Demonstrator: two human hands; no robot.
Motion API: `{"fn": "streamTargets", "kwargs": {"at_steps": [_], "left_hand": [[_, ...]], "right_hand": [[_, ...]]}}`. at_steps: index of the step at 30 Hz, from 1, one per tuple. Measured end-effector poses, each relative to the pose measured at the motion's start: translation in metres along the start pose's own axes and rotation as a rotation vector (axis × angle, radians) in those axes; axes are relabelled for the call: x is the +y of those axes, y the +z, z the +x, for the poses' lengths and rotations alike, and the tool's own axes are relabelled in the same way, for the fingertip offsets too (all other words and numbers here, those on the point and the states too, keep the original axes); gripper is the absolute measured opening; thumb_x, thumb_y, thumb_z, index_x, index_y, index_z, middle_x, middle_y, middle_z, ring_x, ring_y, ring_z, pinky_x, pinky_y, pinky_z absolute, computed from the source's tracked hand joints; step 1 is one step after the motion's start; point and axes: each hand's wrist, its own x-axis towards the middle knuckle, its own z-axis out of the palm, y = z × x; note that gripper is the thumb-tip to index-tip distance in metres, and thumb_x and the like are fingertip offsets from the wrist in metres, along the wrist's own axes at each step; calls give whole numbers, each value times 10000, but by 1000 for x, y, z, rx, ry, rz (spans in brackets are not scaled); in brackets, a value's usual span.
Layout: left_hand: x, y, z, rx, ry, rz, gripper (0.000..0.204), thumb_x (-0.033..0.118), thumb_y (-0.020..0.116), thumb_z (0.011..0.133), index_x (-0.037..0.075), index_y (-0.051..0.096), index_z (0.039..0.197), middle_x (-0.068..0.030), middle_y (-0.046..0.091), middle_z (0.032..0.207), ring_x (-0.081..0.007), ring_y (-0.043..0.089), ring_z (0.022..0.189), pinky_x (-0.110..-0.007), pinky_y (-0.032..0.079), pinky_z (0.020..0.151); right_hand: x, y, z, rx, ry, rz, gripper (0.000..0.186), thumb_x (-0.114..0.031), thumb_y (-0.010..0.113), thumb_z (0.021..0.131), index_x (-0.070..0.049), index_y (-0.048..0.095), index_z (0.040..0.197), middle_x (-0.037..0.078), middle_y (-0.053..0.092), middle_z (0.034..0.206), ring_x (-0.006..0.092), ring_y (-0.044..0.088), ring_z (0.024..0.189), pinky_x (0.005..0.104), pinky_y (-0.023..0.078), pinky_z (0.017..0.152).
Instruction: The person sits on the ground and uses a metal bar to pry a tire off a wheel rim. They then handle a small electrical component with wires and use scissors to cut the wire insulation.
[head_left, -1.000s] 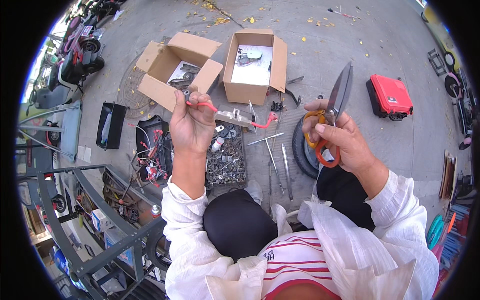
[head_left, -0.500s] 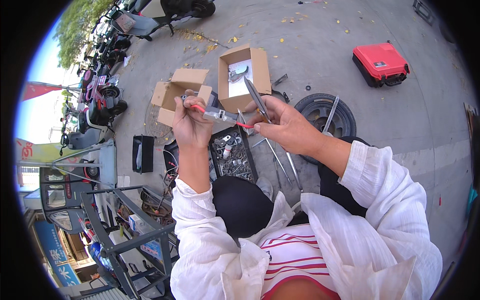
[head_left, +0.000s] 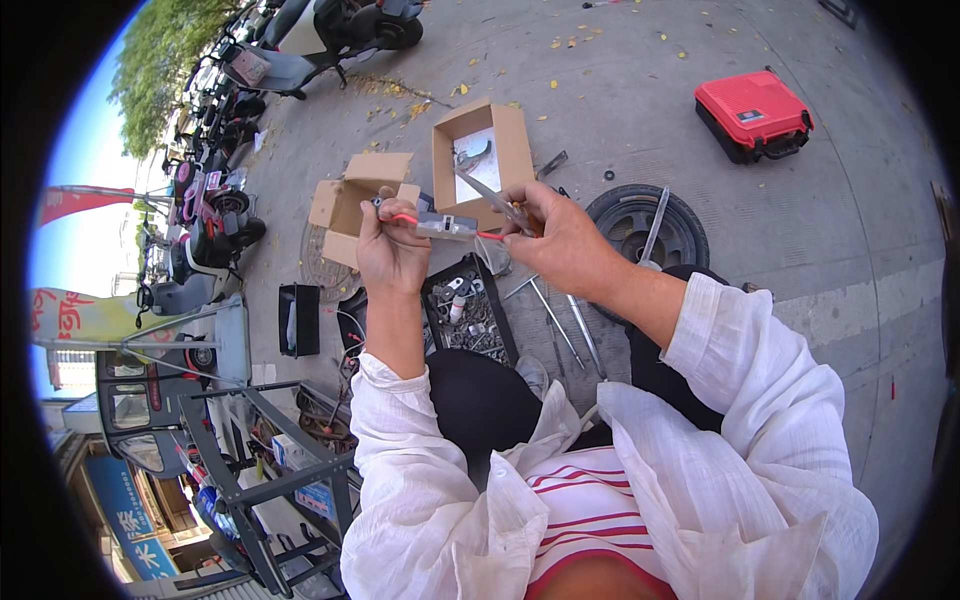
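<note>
I can see the left hand clutching one end of a red wire, its grey block sitting between both hands. Right hand's got scissors plus the other end; wheel's lying off to its right.

Grey block-shaped, red-wired connector between left grip and right grip
Beyond, an open brown cardboard box stands left of a rectangular brown cardboard carton; a boxy red-and-black hard case lies far right, beyond a round black rubber-tyred wheel. Nearer, a shallow rectangular black tray holds small grey metal parts; an oblong black bin stands to its left, a T-shaped metal wrench lies to its right.
</note>
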Motion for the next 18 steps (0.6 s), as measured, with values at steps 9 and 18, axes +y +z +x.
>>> {"fn": "streamTargets", "kwargs": {"at_steps": [9,18], "left_hand": [[-37,34,-12,-28,70,496,615,450,382,1017,-8,316,1422,-253,485,1350,-337,552,1176,-457,452,1023],[-36,32,-19,-25,107,855,481,141,493,990,-18,340,1417,-233,505,1341,-318,542,1213,-445,470,1005]], "right_hand": [[8,4,7,-58,100,288,345,-8,592,838,4,516,1175,63,619,949,98,568,834,247,467,763],[6,5,10,-82,361,530,287,-33,594,842,32,542,1117,104,629,873,127,560,687,275,478,640]]}}
